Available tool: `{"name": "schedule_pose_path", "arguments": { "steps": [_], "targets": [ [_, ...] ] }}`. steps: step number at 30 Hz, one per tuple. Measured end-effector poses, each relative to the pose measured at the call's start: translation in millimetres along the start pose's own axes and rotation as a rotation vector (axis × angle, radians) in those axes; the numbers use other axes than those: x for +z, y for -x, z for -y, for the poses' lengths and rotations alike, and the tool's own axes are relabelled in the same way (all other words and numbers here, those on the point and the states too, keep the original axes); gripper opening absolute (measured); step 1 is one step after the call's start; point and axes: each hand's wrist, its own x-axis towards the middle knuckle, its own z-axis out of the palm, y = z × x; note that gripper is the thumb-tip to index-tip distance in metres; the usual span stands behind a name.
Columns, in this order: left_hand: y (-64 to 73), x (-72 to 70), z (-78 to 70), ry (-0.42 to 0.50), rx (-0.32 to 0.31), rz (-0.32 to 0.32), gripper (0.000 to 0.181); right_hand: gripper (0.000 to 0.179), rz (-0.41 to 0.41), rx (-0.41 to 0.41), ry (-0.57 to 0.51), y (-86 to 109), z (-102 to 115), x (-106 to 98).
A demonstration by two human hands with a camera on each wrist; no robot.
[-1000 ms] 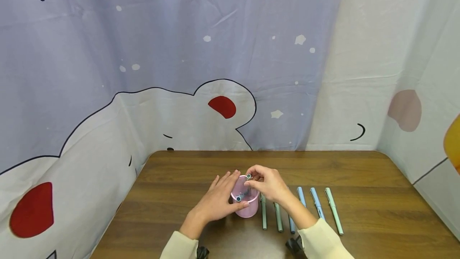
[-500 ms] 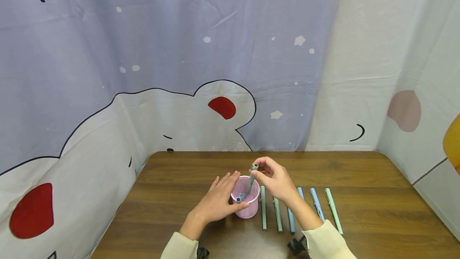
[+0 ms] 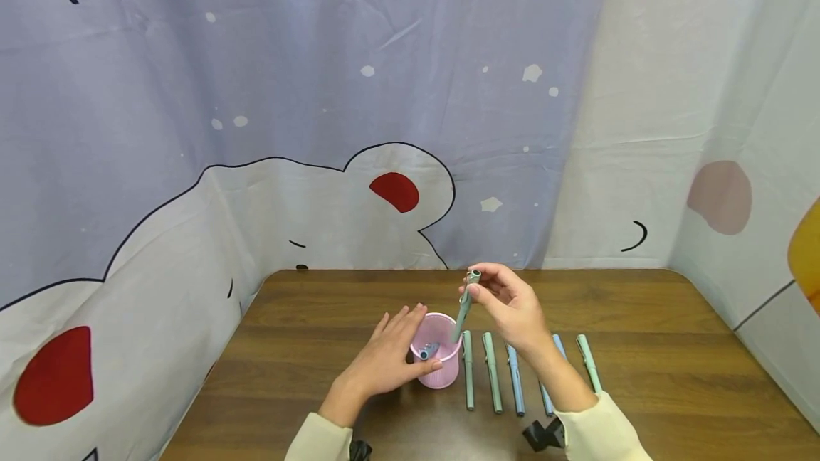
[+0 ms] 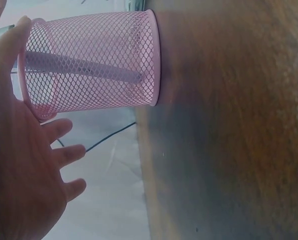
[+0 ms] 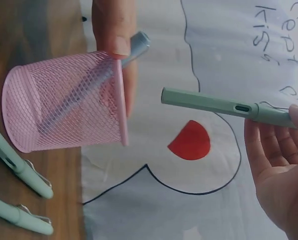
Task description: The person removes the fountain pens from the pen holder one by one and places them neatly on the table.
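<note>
A pink mesh pen cup (image 3: 442, 378) stands upright on the table. My left hand (image 3: 386, 354) rests against its left side, fingers fairly straight, thumb over the near rim. Inside leans a blue-grey pen (image 5: 81, 92), its upper end poking past the rim in the right wrist view. My right hand (image 3: 514, 306) pinches a pale green pen (image 5: 204, 103) near its clip end, between thumb and fingers. This pen hangs tilted above the cup, its lower end apart from the rim in the right wrist view.
Right of the cup, green pens (image 3: 492, 373) and blue pens (image 3: 515, 379) lie in a row on the wooden table (image 3: 307, 326); my right forearm covers part of the row. A printed cloth (image 3: 320, 91) hangs behind the table.
My right hand has risen and moved right, drawing the green pen up out of the cup. The left hand and the cup have stayed in place.
</note>
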Motion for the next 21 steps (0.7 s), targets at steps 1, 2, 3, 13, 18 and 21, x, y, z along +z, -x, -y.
{"name": "schedule_pose_path", "arguments": {
  "steps": [1, 2, 3, 13, 18, 21],
  "targets": [
    [0.0, 0.1, 0.1, -0.003, 0.002, -0.003, 0.100, 0.026, -0.005, -0.001, 0.010, 0.1, 2, -1],
    [0.1, -0.3, -0.2, -0.009, 0.001, -0.004, 0.100, 0.026, -0.010, 0.001, 0.019, 0.4, 4, -3],
    [0.1, -0.4, -0.2, -0.013, 0.003, -0.006, 0.100, 0.026, -0.016, 0.006, 0.031, 0.8, 6, -4],
    [0.5, -0.9, 0.5, -0.022, 0.004, -0.005, 0.100, 0.030, -0.055, 0.028, 0.076, 4.8, 14, -24],
    [0.3, -0.2, 1.5, -0.023, 0.009, -0.007, 0.100, 0.029, -0.095, 0.070, 0.131, 8.7, 17, -33],
    [-0.2, 0.0, 1.8, -0.028, 0.013, -0.008, 0.100, 0.028, -0.119, 0.088, 0.158, 11.2, 18, -39]
  ]
}}
